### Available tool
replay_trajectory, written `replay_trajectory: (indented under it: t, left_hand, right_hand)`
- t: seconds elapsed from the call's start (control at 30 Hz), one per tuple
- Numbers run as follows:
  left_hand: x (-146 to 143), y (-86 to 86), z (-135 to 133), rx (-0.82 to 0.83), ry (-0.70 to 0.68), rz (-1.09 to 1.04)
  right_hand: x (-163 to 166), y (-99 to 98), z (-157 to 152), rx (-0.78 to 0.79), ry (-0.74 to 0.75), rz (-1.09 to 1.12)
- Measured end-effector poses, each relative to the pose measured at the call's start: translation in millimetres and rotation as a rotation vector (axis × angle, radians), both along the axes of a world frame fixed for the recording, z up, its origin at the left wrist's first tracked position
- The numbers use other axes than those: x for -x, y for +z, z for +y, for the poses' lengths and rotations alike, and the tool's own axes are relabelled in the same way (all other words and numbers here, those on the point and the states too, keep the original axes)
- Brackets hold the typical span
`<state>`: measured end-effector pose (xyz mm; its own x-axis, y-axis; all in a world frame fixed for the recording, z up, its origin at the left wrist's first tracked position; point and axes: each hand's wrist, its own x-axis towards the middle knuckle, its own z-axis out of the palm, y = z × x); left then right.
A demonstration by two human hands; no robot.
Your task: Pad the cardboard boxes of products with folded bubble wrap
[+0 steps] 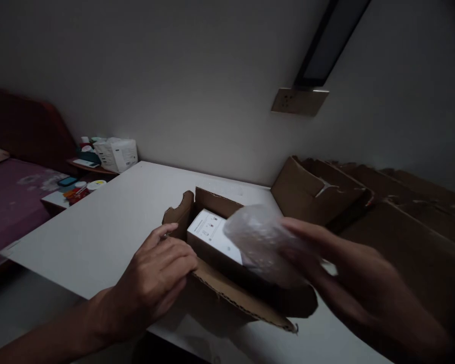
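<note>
A pale wall (197, 91) rises beyond the open carton (227, 296), and a white table (129, 217) spreads beneath it. A bed (15, 202) lies well to the carton's left; several brown cardboard boxes (394, 237) are massed to its right, and a dark-framed panel (329, 45) hangs on the wall above and right of it. Inside the carton, toward its left end, sits a white box (212, 235) with small printed drawings on top, its long axis running with the carton's, from far left to near right. The left hand (155, 283) is the nearer one to that white box, which lies just beyond and right of its fingers; these are curled over the carton's near-left edge, gripping the cardboard. Over the carton's middle, a clear bubble-wrapped bundle (258, 237) hides the white box's right end; whether the two touch I cannot tell. The right hand (349, 273), blurred, reaches in from the carton's right with thumb and fingers parted by the bundle's width, holding its right end. Counted: one open carton, one white box, one bundle, two hands; the brown boxes overlap too much to number.
</note>
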<state>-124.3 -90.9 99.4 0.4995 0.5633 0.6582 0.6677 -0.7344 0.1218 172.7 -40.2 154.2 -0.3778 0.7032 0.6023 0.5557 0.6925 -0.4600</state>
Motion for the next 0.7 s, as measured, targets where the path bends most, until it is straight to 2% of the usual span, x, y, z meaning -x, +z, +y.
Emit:
replay_trajectory:
  t: [0.07,0.13,0.27,0.33,0.43,0.6,0.7]
  left_hand:
    - [-1,0.8,3,-0.022,-0.012,-0.010]
    - [-2,1.5,6,-0.039,-0.019,-0.025]
    - [-4,0.8,11,-0.057,-0.032,-0.098]
    - [-5,0.1,11,-0.062,-0.042,-0.120]
    - [-5,0.3,11,-0.059,-0.044,-0.120]
    - [-8,6.0,14,-0.080,-0.048,-0.107]
    - [-10,9.2,17,-0.082,-0.053,-0.083]
  right_hand:
    - [25,5.4,12,-0.026,0.168,-0.182]
    - [43,6.5,19,-0.043,0.228,-0.380]
    - [65,6.8,19,0.080,0.078,-0.810]
    - [71,8.2,17,0.071,0.042,-0.935]
    - [76,9.8,16,0.033,0.099,-1.019]
    - [80,12.0,21,0.089,0.179,-1.015]
    - [87,15.7,23,0.109,0.229,-1.084]
